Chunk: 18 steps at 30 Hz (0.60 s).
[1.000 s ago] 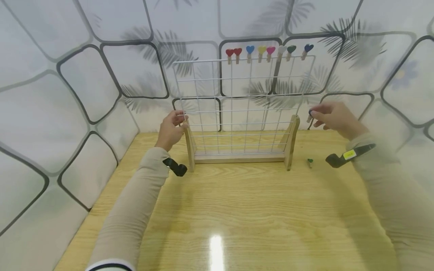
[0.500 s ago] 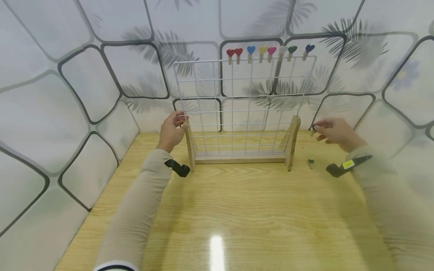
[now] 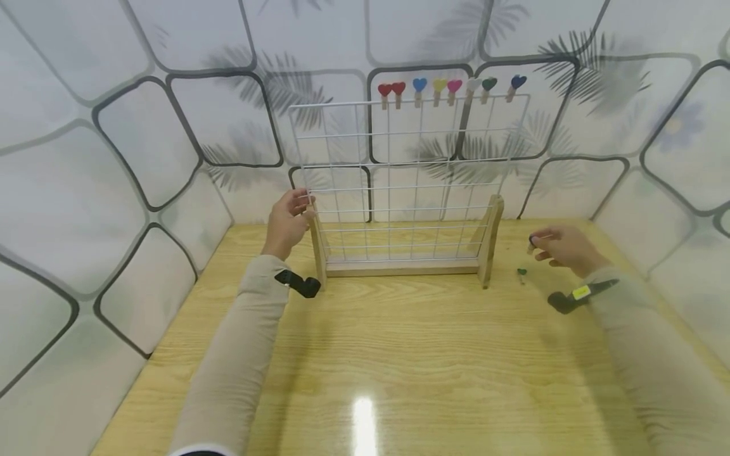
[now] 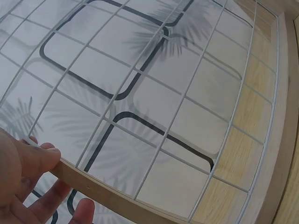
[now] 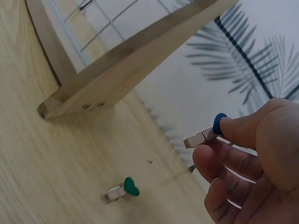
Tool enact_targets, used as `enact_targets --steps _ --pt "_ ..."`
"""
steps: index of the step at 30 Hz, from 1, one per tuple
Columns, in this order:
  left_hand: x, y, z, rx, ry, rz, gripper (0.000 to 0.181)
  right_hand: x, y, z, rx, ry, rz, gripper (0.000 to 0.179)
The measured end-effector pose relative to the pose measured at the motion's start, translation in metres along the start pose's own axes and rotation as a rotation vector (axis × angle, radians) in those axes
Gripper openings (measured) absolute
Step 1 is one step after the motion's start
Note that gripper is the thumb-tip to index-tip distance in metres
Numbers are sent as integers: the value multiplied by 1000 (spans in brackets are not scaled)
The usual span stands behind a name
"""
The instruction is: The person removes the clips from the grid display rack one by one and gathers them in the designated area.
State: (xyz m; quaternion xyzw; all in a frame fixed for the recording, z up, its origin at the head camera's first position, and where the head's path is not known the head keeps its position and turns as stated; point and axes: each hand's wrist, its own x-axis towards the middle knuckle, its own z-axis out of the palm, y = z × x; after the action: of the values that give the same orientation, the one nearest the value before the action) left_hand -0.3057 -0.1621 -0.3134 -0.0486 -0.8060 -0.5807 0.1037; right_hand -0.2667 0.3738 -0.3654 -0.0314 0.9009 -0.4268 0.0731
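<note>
A white wire grid rack with a wooden stand (image 3: 402, 269) stands on the table. My left hand (image 3: 287, 223) grips the top of its left wooden post (image 4: 100, 188), thumb on one side and fingers on the other. To the right of the rack, my right hand (image 3: 567, 247) pinches a small wooden clothespin (image 5: 202, 138) with a dark blue heart between thumb and fingers. Its tip points away from the palm. Below that hand, a green-heart clothespin (image 5: 122, 190) lies on the tabletop. Several heart clothespins, among them a yellow one (image 3: 440, 88), line the rack's top wire.
A patterned fabric wall (image 3: 319, 44) rises close behind the rack and along both sides. The wood-grain table (image 3: 433, 354) reaches toward me, with a bright light reflection near its front. Both wrists carry black camera mounts (image 3: 299, 283).
My right hand has come down beside the rack with the blue-heart clothespin, closer to the green one on the table. The left hand stays on the post.
</note>
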Motion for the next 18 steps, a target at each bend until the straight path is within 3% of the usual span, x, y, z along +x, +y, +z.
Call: enact_targets --steps 3,7,13,18 --pt "-2 0 2 26 17 4 41 -2 10 2 -3 -16 17 50" --pt "-11 3 5 139 28 45 47 -5 23 5 -1 -33 40 50" --pt "-31 4 6 287 -26 135 67 -7 36 11 -38 -64 37 46" --pt "-47 2 3 336 -67 192 68 -11 47 15 -65 -85 29 44"
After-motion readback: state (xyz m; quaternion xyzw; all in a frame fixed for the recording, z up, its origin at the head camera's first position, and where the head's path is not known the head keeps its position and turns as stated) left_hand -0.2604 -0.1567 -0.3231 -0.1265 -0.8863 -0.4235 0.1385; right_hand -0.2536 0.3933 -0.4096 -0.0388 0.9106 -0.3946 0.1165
